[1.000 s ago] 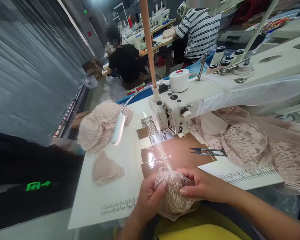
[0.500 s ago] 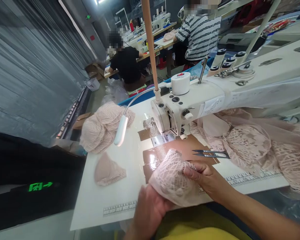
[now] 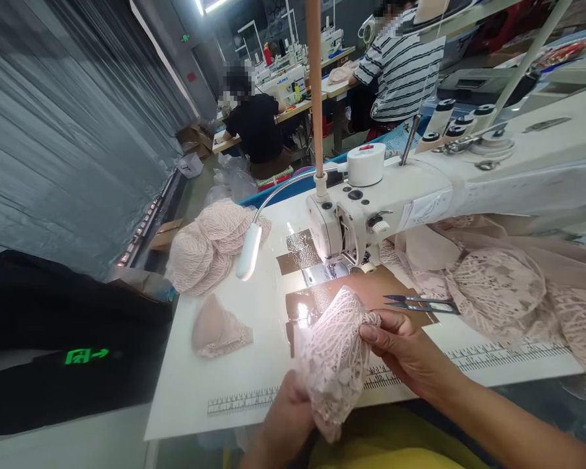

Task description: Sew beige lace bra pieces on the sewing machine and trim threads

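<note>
A pale pink lace bra cup (image 3: 339, 352) is held up between my two hands, over the front edge of the sewing table. My right hand (image 3: 405, 342) pinches its upper right edge between thumb and fingers. Lower left, my left hand (image 3: 288, 410) grips the cup's side, its fingertips hidden behind the lace. The sewing machine (image 3: 344, 228) stands just beyond, its needle area lit. Thread snips (image 3: 422, 303) lie on the brown-taped surface beyond my right hand. Flat on the table to the left is another cup piece (image 3: 219, 329).
Stacked lace cups (image 3: 209, 247) sit at the table's far left, beside a bendable lamp (image 3: 249, 253). More lace pieces (image 3: 501, 280) pile up on the right. Ruler tape (image 3: 244, 399) runs along the front edge. Two people work at machines farther back.
My left hand has turned, and the lace cup has gone from a spread, rounded shape to a narrower, folded one hanging lower. My right hand keeps its pinch. The whole view has shifted slightly.
</note>
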The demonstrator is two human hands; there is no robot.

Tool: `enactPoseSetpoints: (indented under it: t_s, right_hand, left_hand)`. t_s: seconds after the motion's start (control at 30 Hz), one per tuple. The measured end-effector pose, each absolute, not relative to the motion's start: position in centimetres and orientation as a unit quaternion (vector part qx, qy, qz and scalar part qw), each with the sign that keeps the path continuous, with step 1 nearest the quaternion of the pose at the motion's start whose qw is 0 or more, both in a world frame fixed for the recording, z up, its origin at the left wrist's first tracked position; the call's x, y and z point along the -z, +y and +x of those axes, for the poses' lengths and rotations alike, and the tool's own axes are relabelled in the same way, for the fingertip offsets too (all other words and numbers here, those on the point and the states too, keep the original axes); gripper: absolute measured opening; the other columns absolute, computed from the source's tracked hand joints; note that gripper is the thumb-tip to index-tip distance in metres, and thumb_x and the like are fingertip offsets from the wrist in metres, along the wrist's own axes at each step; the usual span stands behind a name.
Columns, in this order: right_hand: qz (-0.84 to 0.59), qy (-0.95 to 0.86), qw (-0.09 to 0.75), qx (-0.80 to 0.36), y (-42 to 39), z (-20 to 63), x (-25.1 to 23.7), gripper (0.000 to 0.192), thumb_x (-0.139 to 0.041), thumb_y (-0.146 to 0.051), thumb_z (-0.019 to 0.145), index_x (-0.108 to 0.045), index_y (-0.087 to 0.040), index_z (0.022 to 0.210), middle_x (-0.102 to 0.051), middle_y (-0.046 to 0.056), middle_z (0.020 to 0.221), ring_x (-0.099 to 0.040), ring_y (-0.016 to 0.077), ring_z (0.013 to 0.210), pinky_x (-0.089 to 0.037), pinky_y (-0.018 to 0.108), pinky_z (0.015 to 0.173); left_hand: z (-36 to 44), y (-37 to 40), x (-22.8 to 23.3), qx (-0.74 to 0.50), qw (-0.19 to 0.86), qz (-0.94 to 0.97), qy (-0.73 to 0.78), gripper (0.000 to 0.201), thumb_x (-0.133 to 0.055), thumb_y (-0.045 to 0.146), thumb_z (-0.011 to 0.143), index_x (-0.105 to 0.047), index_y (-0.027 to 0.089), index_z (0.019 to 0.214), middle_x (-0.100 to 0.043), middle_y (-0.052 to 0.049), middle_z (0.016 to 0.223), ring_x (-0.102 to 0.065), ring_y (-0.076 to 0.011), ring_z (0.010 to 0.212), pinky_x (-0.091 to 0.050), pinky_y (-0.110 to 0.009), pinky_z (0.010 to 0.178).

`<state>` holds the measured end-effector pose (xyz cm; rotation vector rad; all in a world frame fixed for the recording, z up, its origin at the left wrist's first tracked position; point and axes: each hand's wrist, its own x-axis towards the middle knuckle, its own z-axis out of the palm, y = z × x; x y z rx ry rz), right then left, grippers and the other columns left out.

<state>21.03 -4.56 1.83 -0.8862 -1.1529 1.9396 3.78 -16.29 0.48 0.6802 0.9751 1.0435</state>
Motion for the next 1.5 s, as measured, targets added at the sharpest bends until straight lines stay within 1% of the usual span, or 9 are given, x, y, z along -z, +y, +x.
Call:
enactPoseSetpoints:
  t_s: [0.07, 0.13, 0.2, 0.27, 0.33, 0.57, 0.7, 1.13, 1.5]
  right_hand:
    - [-0.308, -0.456, 0.297, -0.781, -4.3, 21.1, -1.9, 0.033, -0.076, -0.047, 0.067, -0.064, -0.017, 0.07, -0.061, 0.002, 0.069, -0.055, 0.0155, 0.065, -0.046, 0.028, 0.063]
    - [-0.272, -0.497, 0.241, -0.788, -4.3, 21.0, -2.0, 0.03, -0.076, -0.044, 0.068, -0.066, -0.017, 0.078, -0.063, 0.003, 0.075, -0.058, 0.0172, 0.07, -0.047, 0.028, 0.065]
    - [-0.235, -0.562, 0.202, -0.767, -4.6, 20.7, -2.3, 0.028, -0.073, -0.042, 0.073, -0.067, -0.017, 0.084, -0.064, 0.003, 0.08, -0.059, 0.0185, 0.075, -0.047, 0.028, 0.067]
    - [-0.191, -0.607, 0.175, -0.752, -5.1, 20.4, -2.6, 0.025, -0.068, -0.04, 0.078, -0.067, -0.017, 0.087, -0.065, 0.003, 0.082, -0.059, 0.0186, 0.077, -0.046, 0.028, 0.069]
    - [-0.156, -0.633, 0.15, -0.743, -5.5, 20.2, -2.7, 0.022, -0.063, -0.037, 0.082, -0.067, -0.017, 0.091, -0.066, 0.003, 0.086, -0.06, 0.0192, 0.08, -0.046, 0.028, 0.072]
    - [-0.221, -0.696, 0.21, -0.65, -6.0, 19.8, -2.1, 0.026, -0.058, -0.04, 0.086, -0.063, -0.018, 0.073, -0.061, 0.002, 0.074, -0.054, 0.0159, 0.068, -0.041, 0.025, 0.062]
    - [-0.235, -0.697, 0.271, -0.621, -6.2, 19.4, -1.8, 0.026, -0.058, -0.036, 0.086, -0.055, -0.019, 0.066, -0.061, 0.003, 0.077, -0.055, 0.0167, 0.071, -0.042, 0.027, 0.065]
    - [-0.27, -0.708, 0.245, -0.604, -6.6, 19.3, -1.3, 0.025, -0.056, -0.031, 0.083, -0.05, -0.02, 0.062, -0.06, 0.002, 0.067, -0.053, 0.0154, 0.062, -0.04, 0.026, 0.057]
    - [-0.263, -0.699, 0.203, -0.634, -4.1, 20.6, -2.1, 0.028, -0.063, -0.045, 0.081, -0.065, -0.018, 0.089, -0.064, 0.004, 0.082, -0.056, 0.0174, 0.073, -0.044, 0.028, 0.065]
  left_hand:
    - [1.2, -17.2, -1.2, -0.392, 0.729, 0.384, 0.409, 0.039, -0.073, 0.042, 0.074, -0.064, 0.014, 0.05, -0.059, -0.006, 0.051, -0.053, -0.0128, 0.047, -0.042, -0.026, 0.053]
    - [-0.8, -17.5, -2.4, -0.456, 0.678, 0.427, 0.387, 0.038, -0.069, 0.047, 0.076, -0.064, 0.016, 0.055, -0.059, -0.005, 0.053, -0.051, -0.012, 0.046, -0.04, -0.024, 0.049]
    - [-1.7, -17.1, -3.7, -0.54, 0.561, 0.457, 0.431, 0.026, -0.071, 0.045, 0.074, -0.07, 0.02, 0.08, -0.066, -0.007, 0.077, -0.059, -0.0163, 0.064, -0.046, -0.027, 0.06]
    - [-1.4, -16.3, -4.6, -0.526, 0.467, 0.498, 0.507, 0.053, -0.08, 0.041, 0.065, -0.064, 0.023, 0.112, -0.062, -0.01, 0.114, -0.058, -0.0253, 0.101, -0.046, -0.033, 0.087]
    - [-0.2, -15.5, -4.8, -0.451, 0.466, 0.526, 0.55, 0.071, -0.084, 0.037, 0.06, -0.057, 0.021, 0.124, -0.055, -0.011, 0.127, -0.049, -0.0304, 0.115, -0.04, -0.037, 0.098]
    - [2.3, -15.8, -2.4, -0.433, 0.57, 0.468, 0.518, 0.033, -0.069, 0.035, 0.078, -0.063, 0.012, 0.101, -0.058, -0.004, 0.083, -0.049, -0.0141, 0.072, -0.041, -0.023, 0.066]
    - [2.1, -16.2, -2.5, -0.425, 0.552, 0.491, 0.523, 0.033, -0.069, 0.036, 0.078, -0.062, 0.011, 0.1, -0.057, -0.004, 0.081, -0.047, -0.0131, 0.07, -0.039, -0.023, 0.064]
    - [2.1, -14.6, -3.6, -0.392, 0.48, 0.543, 0.566, 0.022, -0.06, 0.034, 0.085, -0.063, 0.013, 0.087, -0.059, -0.003, 0.076, -0.05, -0.0138, 0.069, -0.04, -0.023, 0.064]
    - [2.8, -13.7, -2.4, -0.413, 0.534, 0.491, 0.552, 0.026, -0.057, 0.038, 0.087, -0.058, 0.012, 0.08, -0.049, 0.0, 0.069, -0.042, -0.0116, 0.066, -0.035, -0.022, 0.062]
